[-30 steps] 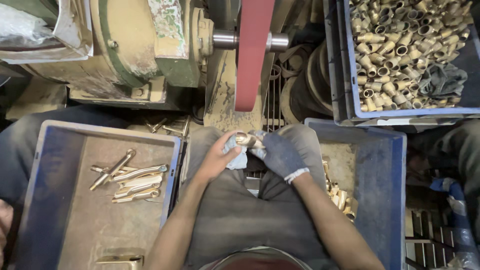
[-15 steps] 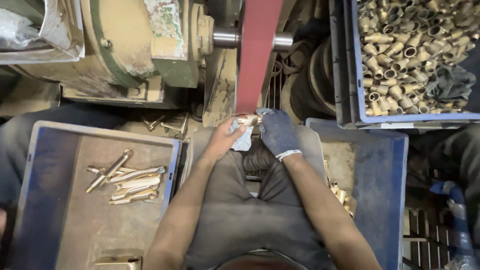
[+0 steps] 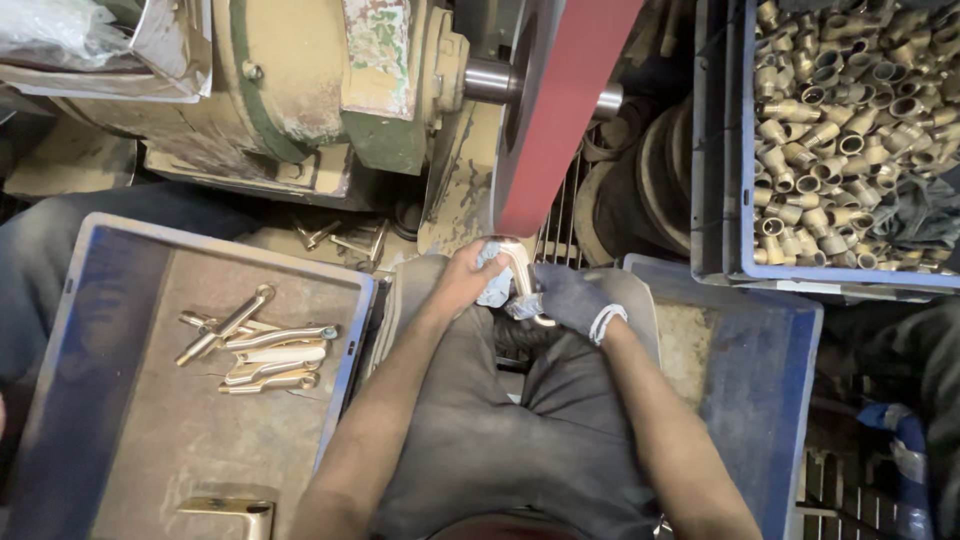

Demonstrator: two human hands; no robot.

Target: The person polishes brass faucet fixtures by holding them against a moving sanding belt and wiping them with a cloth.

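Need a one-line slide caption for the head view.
Both hands, left hand and gloved right hand, hold a brass piece just below the red belt.

Left crate (image 3: 90, 300): blue, dusty floor, holding a few long brass handles (image 3: 255, 345) side by side.
Upper right crate (image 3: 720, 150): blue, piled with short brass pipe fittings (image 3: 830, 120); a dark cloth (image 3: 925, 215) on them.
Motor housing (image 3: 300, 80): tan and green, dust-coated.
Crumpled plastic (image 3: 60, 30): top left.
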